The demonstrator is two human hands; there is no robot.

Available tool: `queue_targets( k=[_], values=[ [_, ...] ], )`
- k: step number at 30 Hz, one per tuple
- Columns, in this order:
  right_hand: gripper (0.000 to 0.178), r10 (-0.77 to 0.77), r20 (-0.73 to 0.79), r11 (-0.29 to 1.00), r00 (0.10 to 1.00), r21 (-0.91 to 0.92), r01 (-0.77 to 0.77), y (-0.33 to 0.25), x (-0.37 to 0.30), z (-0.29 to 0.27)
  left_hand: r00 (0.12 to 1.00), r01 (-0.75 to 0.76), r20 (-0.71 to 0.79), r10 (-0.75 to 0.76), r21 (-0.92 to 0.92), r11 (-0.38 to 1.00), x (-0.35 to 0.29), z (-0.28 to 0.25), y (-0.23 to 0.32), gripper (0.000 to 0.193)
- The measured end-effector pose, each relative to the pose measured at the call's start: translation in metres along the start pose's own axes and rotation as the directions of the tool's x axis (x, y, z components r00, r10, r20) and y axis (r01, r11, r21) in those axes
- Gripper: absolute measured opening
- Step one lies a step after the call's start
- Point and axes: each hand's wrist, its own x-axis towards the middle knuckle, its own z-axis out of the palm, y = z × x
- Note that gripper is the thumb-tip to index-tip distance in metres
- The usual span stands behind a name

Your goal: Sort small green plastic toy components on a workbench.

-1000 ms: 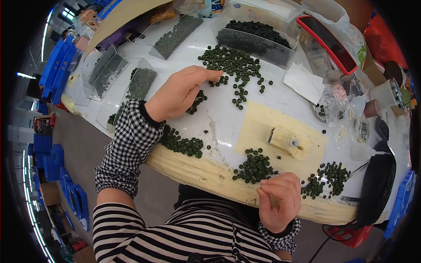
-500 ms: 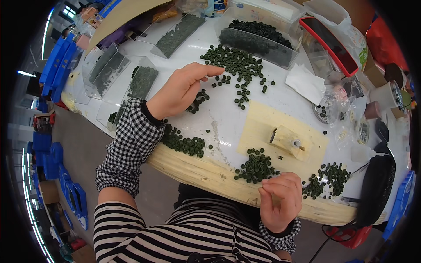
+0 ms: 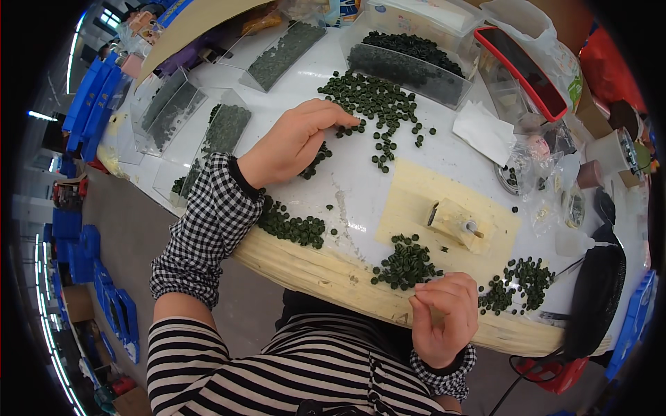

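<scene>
With the left hand (image 3: pixel 295 142) loosely open, resting index fingertip at the near edge of small, round, dark-green pieces (image 3: pixel 374 100) lying spread across the white counter (image 3: pixel 437 152) before a clear plastic bin (image 3: pixel 406 75). Holding the right hand (image 3: pixel 445 315) curled just beside another dark-green heap (image 3: pixel 402 267), leaving any grip impossible to tell, and having a pale-yellow block (image 3: pixel 454 222) sitting beyond it on a yellow sheet (image 3: pixel 409 191).

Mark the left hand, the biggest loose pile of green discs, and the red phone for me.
Left hand (image 3: pixel 279 151), head view: back of the hand.
Green pile (image 3: pixel 370 98), head view: its dense middle.
Red phone (image 3: pixel 520 73), head view: its dark screen.
</scene>
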Motion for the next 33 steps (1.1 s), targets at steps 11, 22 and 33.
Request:
queue_targets(
  k=[11, 22, 33],
  values=[
    [0.022, 0.0, -0.002, 1.0, 1.0, -0.006, -0.001, -0.001, 0.001, 0.0, 0.999, 0.009, 0.046, -0.005, -0.087, 0.996, -0.005, -0.004, 0.0, 0.046],
    [0.023, 0.004, 0.004, 1.0, 1.0, -0.012, -0.004, 0.0, 0.0, 0.0, 0.997, 0.017, -0.079, -0.022, -0.064, 0.998, 0.006, 0.002, -0.002, 0.036],
    [0.023, 0.004, -0.002, 1.0, 1.0, -0.001, -0.004, -0.001, 0.0, 0.0, 0.999, 0.033, -0.036, -0.035, -0.051, 0.998, 0.005, 0.003, -0.005, 0.033]
  ],
)
